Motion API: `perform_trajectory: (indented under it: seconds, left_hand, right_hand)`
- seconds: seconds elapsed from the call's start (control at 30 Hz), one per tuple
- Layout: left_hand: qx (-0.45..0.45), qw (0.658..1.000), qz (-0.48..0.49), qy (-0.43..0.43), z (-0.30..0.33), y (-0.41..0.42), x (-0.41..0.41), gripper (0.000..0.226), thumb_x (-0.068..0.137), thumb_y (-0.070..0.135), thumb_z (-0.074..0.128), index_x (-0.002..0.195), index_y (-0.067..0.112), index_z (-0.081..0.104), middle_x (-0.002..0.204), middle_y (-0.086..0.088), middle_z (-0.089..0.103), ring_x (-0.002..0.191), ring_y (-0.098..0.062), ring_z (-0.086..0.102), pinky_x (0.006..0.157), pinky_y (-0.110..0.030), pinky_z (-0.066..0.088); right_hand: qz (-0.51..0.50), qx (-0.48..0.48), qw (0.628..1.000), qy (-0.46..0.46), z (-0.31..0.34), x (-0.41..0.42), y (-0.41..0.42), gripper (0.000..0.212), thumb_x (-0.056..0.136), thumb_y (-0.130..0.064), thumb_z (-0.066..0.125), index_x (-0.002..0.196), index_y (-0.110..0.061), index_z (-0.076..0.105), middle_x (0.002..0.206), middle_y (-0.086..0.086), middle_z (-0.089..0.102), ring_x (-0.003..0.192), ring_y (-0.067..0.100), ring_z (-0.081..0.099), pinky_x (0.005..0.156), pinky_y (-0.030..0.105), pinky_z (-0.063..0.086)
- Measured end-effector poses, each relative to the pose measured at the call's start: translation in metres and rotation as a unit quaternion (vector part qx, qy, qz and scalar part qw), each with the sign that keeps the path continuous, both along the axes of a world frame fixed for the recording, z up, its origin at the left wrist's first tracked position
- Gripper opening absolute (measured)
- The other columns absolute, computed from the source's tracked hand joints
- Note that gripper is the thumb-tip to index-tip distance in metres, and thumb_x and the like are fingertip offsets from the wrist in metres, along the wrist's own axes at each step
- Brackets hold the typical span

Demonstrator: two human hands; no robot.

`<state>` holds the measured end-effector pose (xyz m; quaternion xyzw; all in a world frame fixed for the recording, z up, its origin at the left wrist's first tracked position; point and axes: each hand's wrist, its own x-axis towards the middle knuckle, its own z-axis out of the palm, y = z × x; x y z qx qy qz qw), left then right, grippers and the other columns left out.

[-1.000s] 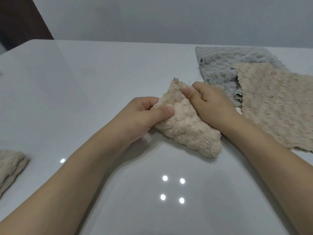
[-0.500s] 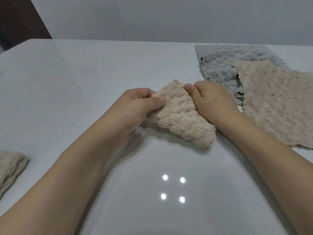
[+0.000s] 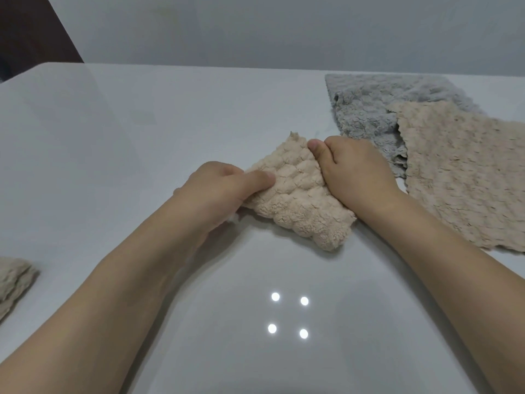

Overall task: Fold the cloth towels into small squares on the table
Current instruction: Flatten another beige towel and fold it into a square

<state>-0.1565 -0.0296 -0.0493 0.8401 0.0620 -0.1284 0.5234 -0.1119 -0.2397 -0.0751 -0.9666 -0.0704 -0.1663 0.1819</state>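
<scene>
A small folded beige towel (image 3: 295, 194) lies at the middle of the white table (image 3: 170, 115), turned like a diamond. My left hand (image 3: 218, 191) grips its left corner, thumb on top and fingers curled beneath. My right hand (image 3: 355, 169) grips its right edge, thumb pressed on the top near the far corner. An unfolded beige towel (image 3: 466, 177) lies flat at the right, overlapping an unfolded grey towel (image 3: 372, 109) behind it.
Another folded beige towel (image 3: 14, 282) sits at the left edge of the table. Four bright light reflections (image 3: 288, 315) show on the glossy surface near me. A grey wall stands behind the table's far edge.
Both hands have shifted the folded towel slightly away from me and flattened it down toward the table; it looks squarer now. The other towels have not moved.
</scene>
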Motion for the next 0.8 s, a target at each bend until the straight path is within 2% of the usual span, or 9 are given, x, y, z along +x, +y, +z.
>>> perform_trajectory:
  seconds: [0.1,0.2,0.27,0.33,0.4,0.47,0.57,0.67,0.8]
  left_hand:
    - [0.088,0.994,0.06,-0.001,-0.001,-0.001,0.001,0.054,0.06,0.071,0.064,0.063,0.018,0.06,0.093,-0.009,0.06,0.103,-0.039,0.047,0.078,-0.033,0.04]
    - [0.242,0.968,0.053,-0.041,0.003,-0.008,-0.003,0.045,0.082,0.06,0.054,0.064,0.018,0.053,0.091,-0.003,0.045,0.095,-0.027,0.027,0.076,-0.033,0.028]
    - [0.356,0.93,0.024,-0.09,0.001,-0.01,-0.004,0.049,0.088,0.058,0.047,0.065,0.015,0.052,0.093,0.001,0.042,0.099,-0.026,0.028,0.083,-0.037,0.023]
    - [0.431,0.88,0.027,-0.2,-0.004,-0.01,-0.005,0.033,0.089,0.046,0.049,0.077,0.016,0.054,0.102,0.001,0.039,0.1,-0.024,0.028,0.082,-0.037,0.018]
    - [0.381,0.846,0.055,-0.368,0.001,-0.013,-0.016,0.015,0.077,0.013,0.054,0.091,0.014,0.05,0.103,-0.003,0.037,0.095,-0.022,0.029,0.079,-0.036,0.019]
    - [0.25,0.856,-0.017,-0.452,0.009,-0.024,-0.031,0.034,0.063,0.002,0.049,0.095,0.013,0.05,0.1,-0.001,0.039,0.09,-0.025,0.038,0.077,-0.038,0.028]
    - [0.247,0.846,-0.186,-0.434,0.001,-0.044,-0.051,0.016,0.073,0.025,0.056,0.087,0.017,0.055,0.088,0.004,0.048,0.081,-0.023,0.043,0.075,-0.041,0.04]
    - [0.318,0.852,-0.173,-0.379,-0.017,-0.051,-0.045,0.036,0.074,0.058,0.055,0.083,0.024,0.049,0.086,0.008,0.046,0.08,-0.018,0.038,0.076,-0.036,0.038]
    - [0.359,0.833,-0.121,-0.404,-0.021,-0.052,-0.038,0.037,0.078,0.059,0.052,0.083,0.024,0.044,0.08,0.008,0.046,0.074,-0.019,0.041,0.068,-0.037,0.036]
  right_hand:
    - [-0.009,-0.013,1.0,0.002,0.001,-0.001,0.001,0.048,0.101,-0.049,0.029,0.063,-0.021,0.036,0.067,0.001,0.045,0.071,0.028,0.045,0.061,0.035,0.032]
    - [-0.015,-0.024,1.0,0.009,0.001,-0.001,0.003,0.046,0.102,-0.049,0.028,0.069,-0.018,0.042,0.072,0.004,0.048,0.073,0.027,0.045,0.062,0.034,0.032]
    - [-0.02,-0.033,0.999,0.02,0.002,-0.001,0.004,0.046,0.102,-0.048,0.028,0.071,-0.017,0.043,0.074,0.005,0.048,0.074,0.027,0.044,0.063,0.035,0.032]
    - [-0.027,-0.036,0.999,0.028,0.002,0.0,0.005,0.046,0.102,-0.048,0.028,0.071,-0.017,0.042,0.075,0.006,0.049,0.074,0.028,0.046,0.063,0.034,0.033]
    - [-0.047,-0.032,0.998,0.032,0.002,0.001,0.004,0.045,0.102,-0.047,0.026,0.073,-0.016,0.043,0.077,0.007,0.05,0.076,0.029,0.049,0.063,0.034,0.032]
    - [-0.072,-0.029,0.997,0.026,0.001,0.002,0.004,0.044,0.103,-0.046,0.026,0.078,-0.016,0.048,0.082,0.009,0.055,0.08,0.031,0.053,0.064,0.034,0.033]
    - [-0.089,-0.026,0.996,0.011,-0.001,0.003,0.005,0.049,0.102,-0.044,0.027,0.093,-0.01,0.06,0.098,0.015,0.063,0.091,0.035,0.057,0.067,0.036,0.034]
    - [-0.091,-0.021,0.996,0.009,-0.001,0.003,0.005,0.051,0.103,-0.045,0.026,0.094,-0.008,0.06,0.098,0.015,0.064,0.089,0.034,0.057,0.066,0.036,0.033]
    - [-0.09,-0.018,0.996,0.009,0.0,0.002,0.006,0.05,0.103,-0.045,0.026,0.094,-0.009,0.06,0.098,0.014,0.064,0.092,0.035,0.058,0.067,0.036,0.034]
